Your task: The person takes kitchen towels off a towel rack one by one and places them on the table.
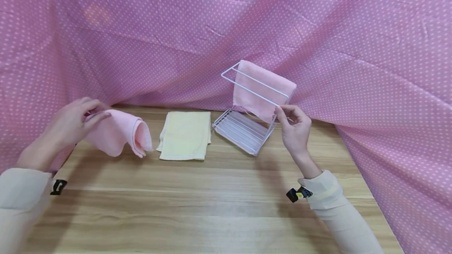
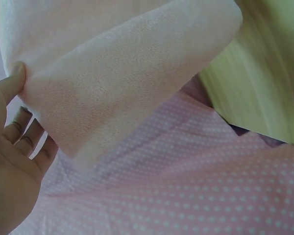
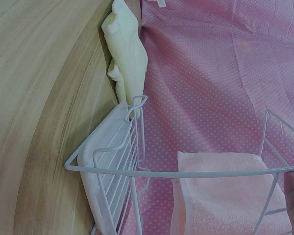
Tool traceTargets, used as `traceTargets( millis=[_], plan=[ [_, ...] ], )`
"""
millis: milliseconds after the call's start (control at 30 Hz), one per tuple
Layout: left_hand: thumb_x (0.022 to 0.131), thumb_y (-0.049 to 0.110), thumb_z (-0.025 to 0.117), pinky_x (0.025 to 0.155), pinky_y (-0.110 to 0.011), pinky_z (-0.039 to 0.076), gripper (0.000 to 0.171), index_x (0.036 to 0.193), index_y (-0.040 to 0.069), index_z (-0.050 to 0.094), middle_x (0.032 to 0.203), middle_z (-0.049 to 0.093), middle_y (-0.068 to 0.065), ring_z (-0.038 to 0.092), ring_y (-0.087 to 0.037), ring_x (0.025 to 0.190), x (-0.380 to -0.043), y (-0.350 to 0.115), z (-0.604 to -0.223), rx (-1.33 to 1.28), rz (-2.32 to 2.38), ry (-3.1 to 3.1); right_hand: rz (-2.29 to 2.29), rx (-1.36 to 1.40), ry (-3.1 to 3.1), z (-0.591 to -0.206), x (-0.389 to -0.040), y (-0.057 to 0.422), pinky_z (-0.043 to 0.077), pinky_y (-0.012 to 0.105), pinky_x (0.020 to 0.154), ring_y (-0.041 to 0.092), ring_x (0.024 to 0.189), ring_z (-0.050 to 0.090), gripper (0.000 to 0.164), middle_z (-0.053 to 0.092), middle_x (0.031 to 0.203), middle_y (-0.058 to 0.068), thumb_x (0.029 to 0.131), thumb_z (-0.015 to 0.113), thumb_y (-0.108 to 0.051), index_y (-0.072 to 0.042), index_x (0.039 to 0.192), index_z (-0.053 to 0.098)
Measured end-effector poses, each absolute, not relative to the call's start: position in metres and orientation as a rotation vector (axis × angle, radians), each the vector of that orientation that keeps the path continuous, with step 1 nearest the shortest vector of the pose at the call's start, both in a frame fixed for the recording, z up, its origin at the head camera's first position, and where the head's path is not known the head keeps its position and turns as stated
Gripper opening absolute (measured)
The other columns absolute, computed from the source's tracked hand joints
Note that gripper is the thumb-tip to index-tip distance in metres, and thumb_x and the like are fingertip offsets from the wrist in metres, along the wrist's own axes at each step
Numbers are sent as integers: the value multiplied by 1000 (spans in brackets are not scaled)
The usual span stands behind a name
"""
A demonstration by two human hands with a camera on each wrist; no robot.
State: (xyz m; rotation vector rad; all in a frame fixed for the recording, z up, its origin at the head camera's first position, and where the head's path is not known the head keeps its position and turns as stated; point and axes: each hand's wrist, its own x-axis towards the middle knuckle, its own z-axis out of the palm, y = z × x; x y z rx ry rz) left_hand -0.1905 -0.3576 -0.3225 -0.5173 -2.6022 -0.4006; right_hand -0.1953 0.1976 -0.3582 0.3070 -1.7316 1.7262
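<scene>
My left hand (image 1: 72,122) pinches one end of a pink towel (image 1: 113,132) between thumb and fingers. That towel hangs above the table's left side, its loose end curled over toward the right. In the left wrist view, the thumb presses on the edge of the fuzzy cloth. A white wire rack (image 3: 206,174) with a slatted base tray (image 1: 240,128) stands at the back. My right hand (image 1: 294,130) pinches the rack's upper frame at its near right corner. Over the rack's far top bar hangs a second pink towel (image 1: 256,108), folded double.
A folded pale yellow towel (image 1: 185,134) lies flat on the wooden table (image 1: 197,207), just left of the rack. Pink polka-dot fabric (image 1: 169,42) hangs behind the table and drapes down both sides. Each wrist wears a dark strap with a small camera.
</scene>
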Motion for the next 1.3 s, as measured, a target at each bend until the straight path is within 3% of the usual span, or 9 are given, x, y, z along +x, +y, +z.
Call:
traceTargets(
  millis=[233, 533, 667, 767, 1100, 1300],
  plan=[
    [100, 20, 73, 75, -48, 45, 9, 103, 11, 73, 98, 71, -11, 61, -30, 87, -178, -370, -328, -501, -369, -2675, 1732, 285, -1731, -358, -194, 198, 62, 16, 66, 1, 69, 70, 20, 73, 79, -11, 96, 72, 3, 22, 100, 65],
    [98, 19, 75, 72, -43, 46, 9, 104, 12, 74, 86, 67, -2, 58, -19, 79, -168, -373, -322, -527, -274, -2741, 1729, 293, -1732, -357, -195, 197, 62, 16, 66, 2, 69, 70, 20, 73, 79, -10, 96, 72, 2, 22, 99, 66],
    [98, 20, 75, 75, -53, 54, 13, 108, 11, 73, 91, 70, -8, 66, -26, 81, -172, -372, -319, -558, -231, -2824, 1723, 279, -1734, -357, -195, 197, 62, 17, 67, 2, 69, 70, 20, 73, 79, -11, 97, 72, 2, 21, 99, 66],
    [100, 21, 73, 83, -64, 54, 15, 110, 10, 72, 102, 74, -16, 70, -39, 93, -178, -372, -321, -550, -237, -2911, 1723, 277, -1737, -357, -195, 197, 62, 17, 67, 2, 69, 70, 20, 73, 79, -10, 97, 71, 2, 21, 100, 66],
    [103, 24, 68, 94, -72, 50, 26, 120, 3, 69, 113, 73, -26, 67, -52, 107, -206, -371, -335, -552, -235, -2990, 1711, 283, -1738, -358, -196, 197, 63, 17, 68, 2, 69, 71, 20, 73, 79, -11, 97, 71, 2, 22, 100, 66],
    [104, 21, 68, 93, -70, 51, 21, 116, 5, 70, 114, 72, -24, 67, -49, 108, -221, -368, -339, -558, -266, -3012, 1725, 290, -1743, -359, -194, 197, 64, 20, 69, 4, 70, 71, 20, 74, 80, -9, 97, 70, 3, 22, 100, 66]
  ],
)
